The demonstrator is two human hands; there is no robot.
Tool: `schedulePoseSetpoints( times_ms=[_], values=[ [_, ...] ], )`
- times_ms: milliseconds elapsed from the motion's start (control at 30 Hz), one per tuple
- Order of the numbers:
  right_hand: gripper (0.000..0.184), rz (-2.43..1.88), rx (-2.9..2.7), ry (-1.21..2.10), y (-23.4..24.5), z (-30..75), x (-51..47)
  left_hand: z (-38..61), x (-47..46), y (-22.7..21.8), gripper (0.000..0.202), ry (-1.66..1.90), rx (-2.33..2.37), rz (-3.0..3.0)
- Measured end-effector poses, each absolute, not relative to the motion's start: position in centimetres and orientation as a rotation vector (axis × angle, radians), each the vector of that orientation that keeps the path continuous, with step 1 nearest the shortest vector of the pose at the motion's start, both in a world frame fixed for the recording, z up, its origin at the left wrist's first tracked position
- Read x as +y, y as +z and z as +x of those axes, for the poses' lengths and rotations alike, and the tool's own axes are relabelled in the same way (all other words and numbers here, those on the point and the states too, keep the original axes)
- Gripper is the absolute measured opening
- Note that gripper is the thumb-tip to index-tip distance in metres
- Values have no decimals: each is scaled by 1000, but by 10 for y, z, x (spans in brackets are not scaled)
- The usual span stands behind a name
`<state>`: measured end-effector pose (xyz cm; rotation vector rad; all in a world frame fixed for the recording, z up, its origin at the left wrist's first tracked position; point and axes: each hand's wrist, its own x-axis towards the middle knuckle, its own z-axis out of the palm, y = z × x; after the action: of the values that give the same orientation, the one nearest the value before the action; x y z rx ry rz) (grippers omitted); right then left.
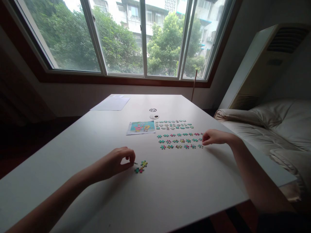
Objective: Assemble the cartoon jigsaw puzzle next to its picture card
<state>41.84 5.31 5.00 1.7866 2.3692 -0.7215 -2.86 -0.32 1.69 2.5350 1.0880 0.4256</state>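
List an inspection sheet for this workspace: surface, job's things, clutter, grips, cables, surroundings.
Surface: white table, smooth top.
Job's things: loose puzzle pieces laid in rows; reference picture beside them; joined pieces nearer the person.
Clutter: paper sheet; two small round items.
Grips: left hand pinched beside joined pieces; right hand curled at row end; hold unclear.
Cables: nothing seen.
Surroundings: window, stick, bedding, air unit.

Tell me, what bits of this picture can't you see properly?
All in the head view:
Printed sheet: too small to read its drawing.
Rows of puzzle pieces: too tiny for their prints.
Right hand: curled fingers hide whether it holds a piece.
Left hand: pinched fingertips by the joined pieces; contact unclear.
Two round things: too small to name.
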Motion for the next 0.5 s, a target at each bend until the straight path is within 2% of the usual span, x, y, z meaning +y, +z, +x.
schedulePoseSetpoints(
  times_ms=[67, 167, 367, 500],
  values=[
    [27, 1796, 2479, -660, 51, 411, 51, -24, -5, 21, 13, 492, 1139, 2426],
    [24, 1759, 2714, -564, 50, 388, 49, -10, -10, 26, 27, 646, 1129, 2113],
    [10, 1525, 3264, -321, 34, 309, 25, 20, -20, 23, 28, 797, 1076, 1533],
    [19, 1395, 3491, -210, 22, 265, -2, 27, -24, 20, 28, 830, 1075, 1339]
  ],
)
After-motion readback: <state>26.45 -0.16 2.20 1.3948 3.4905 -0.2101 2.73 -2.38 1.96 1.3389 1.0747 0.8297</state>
